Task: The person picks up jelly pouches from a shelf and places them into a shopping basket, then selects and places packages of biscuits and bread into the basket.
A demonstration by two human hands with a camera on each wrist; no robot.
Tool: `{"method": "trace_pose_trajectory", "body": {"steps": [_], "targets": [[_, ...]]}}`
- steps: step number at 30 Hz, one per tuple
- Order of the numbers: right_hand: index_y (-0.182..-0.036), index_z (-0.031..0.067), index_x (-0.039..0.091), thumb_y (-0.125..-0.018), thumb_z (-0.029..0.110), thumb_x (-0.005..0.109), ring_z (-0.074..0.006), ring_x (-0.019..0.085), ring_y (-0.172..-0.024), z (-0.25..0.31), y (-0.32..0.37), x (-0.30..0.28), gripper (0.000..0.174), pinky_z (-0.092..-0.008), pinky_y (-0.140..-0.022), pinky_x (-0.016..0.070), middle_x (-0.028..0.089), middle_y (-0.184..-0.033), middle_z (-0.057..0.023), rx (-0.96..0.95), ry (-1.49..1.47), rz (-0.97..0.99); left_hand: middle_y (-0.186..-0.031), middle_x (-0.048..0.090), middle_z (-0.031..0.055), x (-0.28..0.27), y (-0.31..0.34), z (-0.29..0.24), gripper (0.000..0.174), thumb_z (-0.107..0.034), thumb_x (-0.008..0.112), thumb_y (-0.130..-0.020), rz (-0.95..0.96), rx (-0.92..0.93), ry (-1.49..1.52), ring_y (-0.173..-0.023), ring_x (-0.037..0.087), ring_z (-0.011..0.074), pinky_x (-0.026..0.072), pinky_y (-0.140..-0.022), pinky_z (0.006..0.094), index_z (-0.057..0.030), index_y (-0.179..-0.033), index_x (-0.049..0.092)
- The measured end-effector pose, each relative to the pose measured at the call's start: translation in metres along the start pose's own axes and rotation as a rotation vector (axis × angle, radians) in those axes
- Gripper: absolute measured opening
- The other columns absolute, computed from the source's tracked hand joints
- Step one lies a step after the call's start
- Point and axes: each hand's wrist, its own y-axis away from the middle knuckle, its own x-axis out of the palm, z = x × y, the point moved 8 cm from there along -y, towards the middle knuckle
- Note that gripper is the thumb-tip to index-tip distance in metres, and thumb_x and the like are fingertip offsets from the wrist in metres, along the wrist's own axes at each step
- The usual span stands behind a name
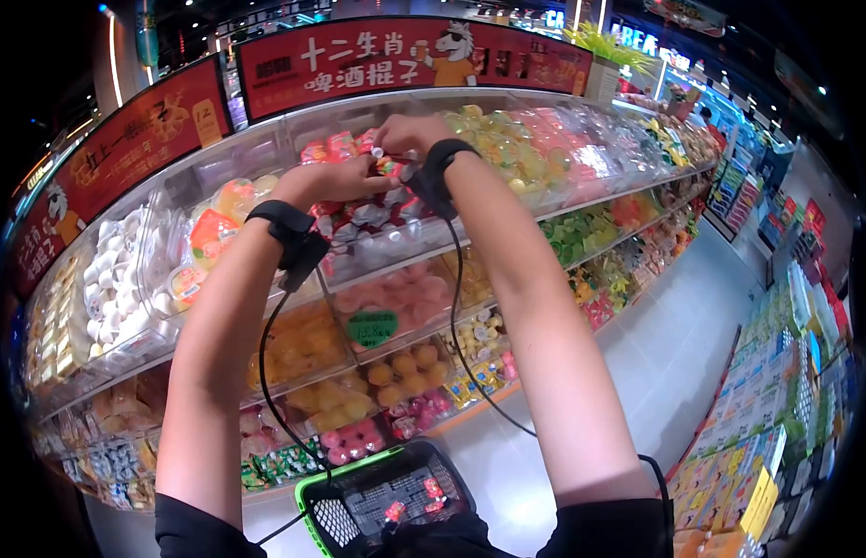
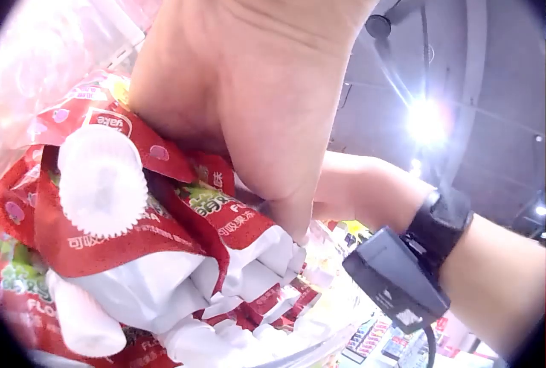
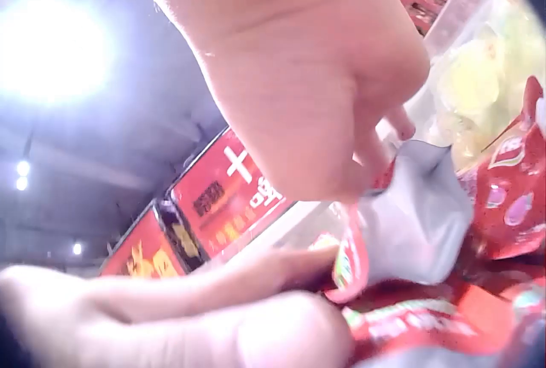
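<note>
In the head view both hands meet over a bin of red spouted jelly pouches (image 1: 359, 212). My right hand (image 1: 410, 135) pinches one red-and-silver pouch (image 3: 409, 219), its fingers bent at the pouch's edge in the right wrist view. From the other side my left hand (image 1: 335, 179) holds the same pouch's edge between a finger and thumb. In the left wrist view the left palm (image 2: 264, 86) hangs over more red pouches with white ridged caps (image 2: 102, 184), and hides its own fingers.
A green-rimmed black basket (image 1: 307, 507) on the floor below holds a few red packs. Clear bins of wrapped sweets (image 1: 517, 139) flank the pouches. Red signs (image 1: 359, 60) stand behind. Stacked boxed goods (image 1: 731, 446) line the aisle's right side. Cables (image 1: 459, 307) hang from both wrists.
</note>
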Motion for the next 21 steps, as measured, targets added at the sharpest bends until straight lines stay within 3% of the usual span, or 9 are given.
{"method": "trace_pose_trajectory", "body": {"steps": [4,6,8,10,12,15,16,19,21], "targets": [[-0.109,0.0072,0.065,-0.082,0.019,0.052,-0.036,0.054,-0.114,-0.009,-0.008,0.013,0.031,-0.059,-0.105,0.0243,0.061,-0.116,-0.0191,-0.024,0.307,-0.158,-0.109,0.056,0.0148,-0.004,0.008,-0.001,0.069,-0.055,0.049,-0.089,0.06,-0.06,-0.102,-0.099,0.051,0.0209,0.041,-0.086,0.0337,-0.0015,-0.13,0.035],[-0.104,0.0075,0.066,-0.081,0.019,0.054,-0.0348,0.054,-0.113,-0.014,0.009,0.016,0.029,-0.0594,-0.104,0.0254,0.061,-0.114,-0.0183,-0.021,0.151,-0.19,-0.111,0.055,0.0154,-0.001,0.003,0.002,0.068,-0.054,0.048,-0.09,0.072,-0.065,-0.029,-0.101,0.051,0.0234,0.0402,-0.088,0.035,-0.0016,-0.131,0.032],[-0.102,0.0088,0.067,-0.079,0.02,0.056,-0.0336,0.055,-0.11,0.028,0.085,-0.016,0.028,-0.0599,-0.104,0.0234,0.063,-0.109,-0.0188,-0.079,0.226,-0.232,-0.084,0.055,0.0053,0.0,-0.012,0.014,0.062,-0.053,0.05,-0.09,-0.021,0.1,0.047,-0.07,0.05,0.0122,0.0432,-0.063,0.0296,-0.0005,-0.121,0.04],[-0.1,0.0086,0.066,-0.076,0.019,0.059,-0.0321,0.058,-0.102,0.037,0.114,-0.02,0.027,-0.0604,-0.104,0.0202,0.064,-0.098,-0.0176,-0.159,0.231,-0.454,-0.087,0.054,0.0061,-0.002,-0.018,0.023,0.061,-0.051,0.051,-0.09,-0.049,0.104,-0.007,-0.075,0.05,0.0134,0.0426,-0.067,0.0294,-0.0007,-0.123,0.04],[-0.092,0.0005,0.066,-0.076,0.014,0.058,-0.0306,0.056,-0.099,0.054,0.177,-0.027,0.023,-0.0505,-0.099,0.0327,0.063,-0.094,-0.0165,-0.153,0.071,-0.567,-0.092,0.055,0.0078,-0.002,-0.024,0.031,0.062,-0.05,0.052,-0.09,-0.076,0.131,0.005,-0.081,0.051,0.0151,0.0428,-0.07,0.0301,-0.0007,-0.125,0.04],[-0.091,0.0021,0.061,-0.077,0.009,0.053,-0.0305,0.055,-0.096,0.053,0.247,0.027,0.018,-0.0574,-0.101,0.0264,0.058,-0.085,-0.0145,-0.258,0.027,-0.68,-0.11,0.057,0.0154,-0.004,-0.01,0.02,0.066,-0.05,0.052,-0.089,-0.067,0.057,-0.008,-0.1,0.054,0.0217,0.0428,-0.086,0.0341,0.0008,-0.129,0.039],[-0.091,0.0028,0.059,-0.076,0.007,0.052,-0.0301,0.054,-0.094,0.051,0.289,0.046,0.016,-0.0594,-0.102,0.0243,0.056,-0.082,-0.0137,-0.276,0.007,-0.772,-0.111,0.057,0.0155,-0.009,-0.031,0.043,0.064,-0.05,0.052,-0.09,-0.189,0.192,-0.09,-0.101,0.054,0.0212,0.042,-0.087,0.0329,0.0009,-0.127,0.04],[-0.091,0.0029,0.055,-0.077,0.006,0.053,-0.0317,0.055,-0.093,0.028,0.399,0.104,0.014,-0.0585,-0.101,0.026,0.055,-0.082,-0.0131,-0.051,-0.198,-0.793,-0.089,0.047,0.0047,-0.014,-0.034,0.035,0.044,-0.024,0.056,-0.091,-0.253,0.293,-0.095,-0.077,0.044,0.0157,0.0416,-0.071,0.0286,-0.0033,-0.126,0.039],[-0.097,0.0019,0.055,-0.078,0.008,0.056,-0.0324,0.057,-0.088,-0.007,0.453,0.161,0.019,-0.0511,-0.093,0.0379,0.057,-0.086,-0.014,0.232,-0.354,-0.656,-0.109,0.057,0.0129,-0.02,-0.012,0.007,0.049,-0.021,0.058,-0.09,-0.44,0.364,-0.149,-0.09,0.057,0.0222,0.0459,-0.077,0.0326,-0.004,-0.132,0.038]]}}
